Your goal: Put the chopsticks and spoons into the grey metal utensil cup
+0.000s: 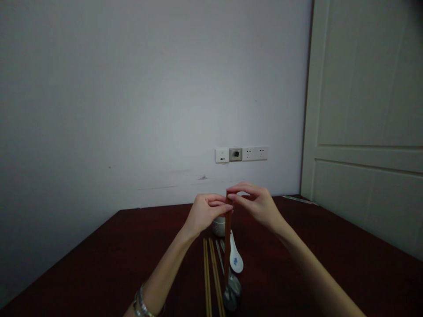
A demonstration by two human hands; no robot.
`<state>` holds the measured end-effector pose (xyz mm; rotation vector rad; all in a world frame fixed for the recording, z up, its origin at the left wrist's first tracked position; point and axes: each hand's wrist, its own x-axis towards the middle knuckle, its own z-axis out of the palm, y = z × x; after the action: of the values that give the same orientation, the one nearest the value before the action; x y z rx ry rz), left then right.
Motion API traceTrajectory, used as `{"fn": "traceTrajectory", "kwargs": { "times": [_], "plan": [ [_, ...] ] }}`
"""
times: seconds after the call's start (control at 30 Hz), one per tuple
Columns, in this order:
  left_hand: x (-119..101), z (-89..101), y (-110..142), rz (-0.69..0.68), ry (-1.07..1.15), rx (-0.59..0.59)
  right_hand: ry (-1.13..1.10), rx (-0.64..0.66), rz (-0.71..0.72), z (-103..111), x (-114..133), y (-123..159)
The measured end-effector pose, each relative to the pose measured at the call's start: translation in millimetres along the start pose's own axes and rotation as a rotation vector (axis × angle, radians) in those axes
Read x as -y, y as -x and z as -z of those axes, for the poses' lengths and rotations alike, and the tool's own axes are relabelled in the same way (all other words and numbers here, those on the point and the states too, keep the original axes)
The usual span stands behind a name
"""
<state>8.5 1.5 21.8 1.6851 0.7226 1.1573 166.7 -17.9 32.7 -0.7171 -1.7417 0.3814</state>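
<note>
My left hand (203, 212) and my right hand (256, 203) meet above the dark red table (99, 264). Both pinch the top end of a pair of reddish-brown chopsticks (228, 237), which stand upright with their tips down near the table. Behind them sits a small white cup (218, 226), partly hidden by my left hand. A white ceramic spoon (235, 257) with a blue mark lies just right of the chopsticks. A metal spoon (230, 288) lies below it, and a pair of light wooden chopsticks (211, 281) lies to the left. A bracelet is on my left wrist.
A grey wall with a row of sockets (241, 154) stands behind the table. A pale door (366, 123) is at the right. A thin light strip (299, 199) lies at the table's far right corner.
</note>
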Motion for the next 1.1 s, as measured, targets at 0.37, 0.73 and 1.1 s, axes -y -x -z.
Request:
{"fn": "traceTrajectory", "kwargs": {
  "times": [0.37,0.73,1.1],
  "plan": [
    [2.3,2.4,0.3,-0.024,-0.032,0.034,-0.020,-0.036,-0.021,-3.1,0.8,0.5],
    [6.7,2.5,-1.6,-0.037,-0.032,0.039,-0.041,-0.054,-0.069,-6.9,-1.6,0.6],
    [4.3,17.6,-6.9,-0.051,-0.051,-0.053,-0.389,0.068,-0.451,1.2,-22.0,-0.9]
  ]
}}
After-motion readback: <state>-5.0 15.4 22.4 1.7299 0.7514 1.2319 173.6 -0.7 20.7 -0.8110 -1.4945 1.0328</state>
